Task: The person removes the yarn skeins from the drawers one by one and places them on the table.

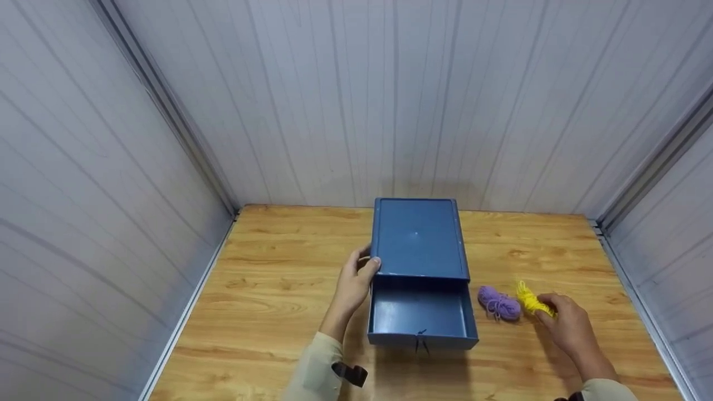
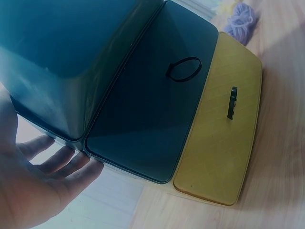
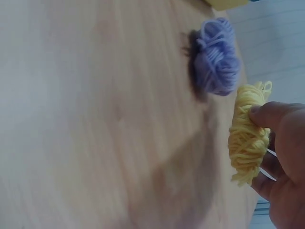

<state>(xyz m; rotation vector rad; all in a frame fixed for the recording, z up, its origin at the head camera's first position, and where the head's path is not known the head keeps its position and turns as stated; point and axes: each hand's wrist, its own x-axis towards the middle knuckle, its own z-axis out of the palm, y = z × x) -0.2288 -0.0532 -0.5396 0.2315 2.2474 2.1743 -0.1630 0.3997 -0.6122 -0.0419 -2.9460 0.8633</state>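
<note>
A blue drawer box (image 1: pixel 418 236) stands on the wooden table, its top drawer (image 1: pixel 418 314) pulled out with the bare inside visible. At the box's left side is my left hand (image 1: pixel 355 278), thumb at the top's front corner and extended fingers touching the side wall. Lower down, the left wrist view shows a dark teal drawer front (image 2: pixel 147 95) and a yellow drawer front (image 2: pixel 219 124), both closed. My right hand (image 1: pixel 571 323) pinches a yellow yarn bundle (image 3: pixel 248 136) between thumb and fingers. Left of it lies a purple yarn bundle (image 1: pixel 499 304) on the table.
Black loops serve as pulls on the drawer fronts, such as the tie (image 1: pixel 421 340) on the pulled-out one. Pale panel walls (image 1: pixel 312 111) close in the wooden table (image 1: pixel 267 301) at the back and both sides.
</note>
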